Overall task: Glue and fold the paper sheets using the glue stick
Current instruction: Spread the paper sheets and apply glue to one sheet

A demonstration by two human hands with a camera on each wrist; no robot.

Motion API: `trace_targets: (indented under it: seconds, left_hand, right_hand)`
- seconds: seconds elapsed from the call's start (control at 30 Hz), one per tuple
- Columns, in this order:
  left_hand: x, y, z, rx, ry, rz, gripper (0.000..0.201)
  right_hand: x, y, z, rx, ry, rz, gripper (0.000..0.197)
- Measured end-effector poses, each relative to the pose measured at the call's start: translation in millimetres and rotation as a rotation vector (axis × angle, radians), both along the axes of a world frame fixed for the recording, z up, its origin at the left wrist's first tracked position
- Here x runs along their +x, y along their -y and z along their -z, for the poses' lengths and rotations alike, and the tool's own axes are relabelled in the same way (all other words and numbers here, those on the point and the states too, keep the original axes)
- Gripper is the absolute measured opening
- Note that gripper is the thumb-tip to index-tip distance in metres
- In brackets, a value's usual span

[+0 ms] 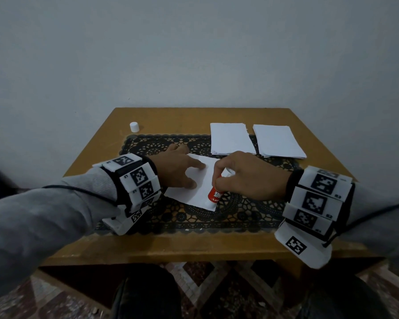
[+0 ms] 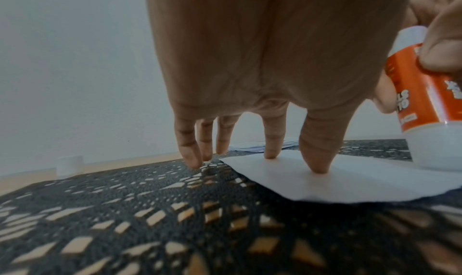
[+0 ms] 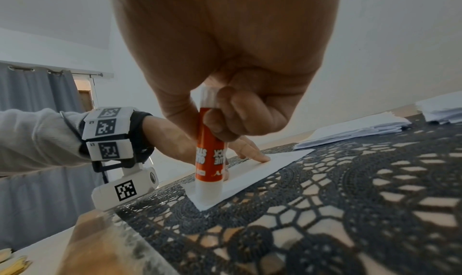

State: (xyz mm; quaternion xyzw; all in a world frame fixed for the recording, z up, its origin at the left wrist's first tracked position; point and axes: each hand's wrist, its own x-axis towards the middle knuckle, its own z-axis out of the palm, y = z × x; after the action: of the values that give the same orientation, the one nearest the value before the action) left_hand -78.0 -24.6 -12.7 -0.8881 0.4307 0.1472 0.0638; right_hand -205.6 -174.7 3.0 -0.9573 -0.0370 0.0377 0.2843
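1. Head view: the paper sheet [image 1: 199, 185] is being worked on the dark lace mat [image 1: 240, 215], with its long axis running from near-left to far-right; two stacks of sheets [image 1: 256, 140] are lying beyond it at the far right.
2. The glue stick [image 1: 214, 195] is being stood nearly upright on the sheet's near right corner, so the unglued paper is judged to lie away to the far side and left of the grip.
3. The stick is being gripped by the right hand [image 1: 249, 176], fingers and thumb curled closed round the orange barrel [image 3: 208, 157].
4. The sheet is being pinned by the left hand [image 1: 177, 169], which is nearer its left edge; straight fingertips [image 2: 317, 166] are being pressed flat, nothing grasped.
5. The white cap [image 1: 134, 126] is being left standing well apart at the far left.
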Motion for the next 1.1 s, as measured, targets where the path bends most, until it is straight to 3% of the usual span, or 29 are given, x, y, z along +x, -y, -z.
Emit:
trace_targets:
  seconds: [0.17,0.33,0.47,0.57,0.77,0.9,1.1]
  left_hand:
    - [3,2,1,0.009,-0.015,-0.003,0.062]
    - [12,7,-2,-0.08,-0.095,0.04,0.062]
    - [22,14,-10,-0.117,-0.234,-0.005,0.089]
    - [26,21,-15,-0.019,-0.154,0.005,0.099]
    - [33,32,-17,0.088,-0.108,0.012,0.091]
    - [35,36,-16,0.084,-0.087,0.021,0.079]
    - [43,34,-11,0.08,-0.046,0.045,0.077]
  right_hand:
    - [-3,1,-4,0.023,-0.022,0.023,0.014]
    - [-10,11,-16,0.185,-0.1,0.086,0.022]
    - [-12,31,-23,0.281,-0.058,0.18,0.02]
    - [-13,45,-26,0.298,-0.012,0.242,0.022]
    - [-13,56,-20,0.354,-0.006,0.287,0.023]
    - [-16,56,-17,0.38,-0.03,0.293,0.023]
    - [-16,56,-15,0.407,-0.032,0.288,0.024]
